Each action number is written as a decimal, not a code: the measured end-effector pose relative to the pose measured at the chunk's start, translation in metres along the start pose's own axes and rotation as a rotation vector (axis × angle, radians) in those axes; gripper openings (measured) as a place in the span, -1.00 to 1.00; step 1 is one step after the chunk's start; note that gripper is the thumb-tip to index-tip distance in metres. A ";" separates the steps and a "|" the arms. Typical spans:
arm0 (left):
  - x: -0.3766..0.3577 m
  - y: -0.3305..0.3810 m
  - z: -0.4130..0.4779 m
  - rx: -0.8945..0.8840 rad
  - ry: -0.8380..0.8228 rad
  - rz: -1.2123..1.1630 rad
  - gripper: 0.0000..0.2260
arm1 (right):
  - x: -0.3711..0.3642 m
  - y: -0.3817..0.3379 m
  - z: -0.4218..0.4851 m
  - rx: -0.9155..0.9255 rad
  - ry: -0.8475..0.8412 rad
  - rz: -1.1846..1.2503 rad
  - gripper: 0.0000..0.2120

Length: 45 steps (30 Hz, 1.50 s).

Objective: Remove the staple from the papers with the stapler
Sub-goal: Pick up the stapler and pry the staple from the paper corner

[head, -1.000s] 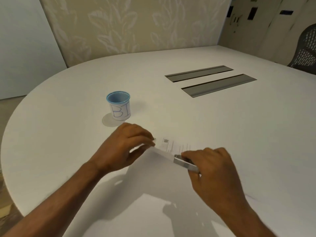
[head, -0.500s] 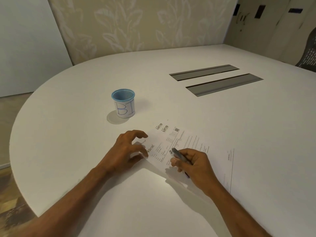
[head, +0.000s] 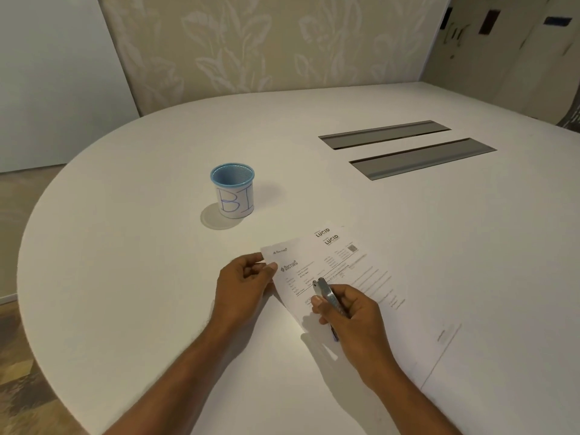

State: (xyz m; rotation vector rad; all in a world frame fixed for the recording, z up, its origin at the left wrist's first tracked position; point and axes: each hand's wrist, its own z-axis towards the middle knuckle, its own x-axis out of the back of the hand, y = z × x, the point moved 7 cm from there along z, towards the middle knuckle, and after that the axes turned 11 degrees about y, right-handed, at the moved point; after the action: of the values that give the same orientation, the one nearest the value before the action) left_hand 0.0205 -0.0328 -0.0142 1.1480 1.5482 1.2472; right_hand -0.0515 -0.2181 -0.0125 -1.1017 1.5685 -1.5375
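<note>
Printed papers (head: 339,265) lie fanned out on the white table (head: 125,277) in front of me. My left hand (head: 244,284) pinches their near left corner between thumb and fingers. My right hand (head: 348,312) rests on the sheets and grips a slim silver stapler (head: 326,293), whose metal tip points up and away over the text. The staple itself is too small to make out.
A blue mesh cup (head: 233,189) with a paper label marked "BI" stands to the far left of the papers. Two grey cable slots (head: 420,158) are set into the table at the back right. The curved table edge runs along the left.
The papers, lifted and folded between both hands a second ago, now lie flat and spread. My left hand has shifted to the corner; my right hand holds the stapler tip raised.
</note>
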 end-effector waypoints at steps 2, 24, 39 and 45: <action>0.000 -0.001 0.001 0.009 0.028 0.017 -0.88 | -0.002 0.001 -0.003 -0.021 -0.006 -0.002 -0.88; 0.006 -0.001 -0.002 0.074 -0.057 -0.048 -0.89 | -0.042 -0.020 0.029 0.489 -0.094 -0.388 -0.85; 0.010 -0.008 0.012 0.076 -0.038 -0.045 -0.86 | -0.052 -0.018 0.029 0.506 -0.069 -0.450 -0.83; 0.008 -0.006 0.013 0.031 -0.033 0.028 -0.87 | -0.056 -0.012 0.026 0.543 -0.060 -0.518 -0.78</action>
State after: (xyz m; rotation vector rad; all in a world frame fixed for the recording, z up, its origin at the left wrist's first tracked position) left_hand 0.0301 -0.0224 -0.0226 1.2077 1.5373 1.2202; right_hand -0.0028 -0.1778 -0.0076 -1.2602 0.7628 -2.0785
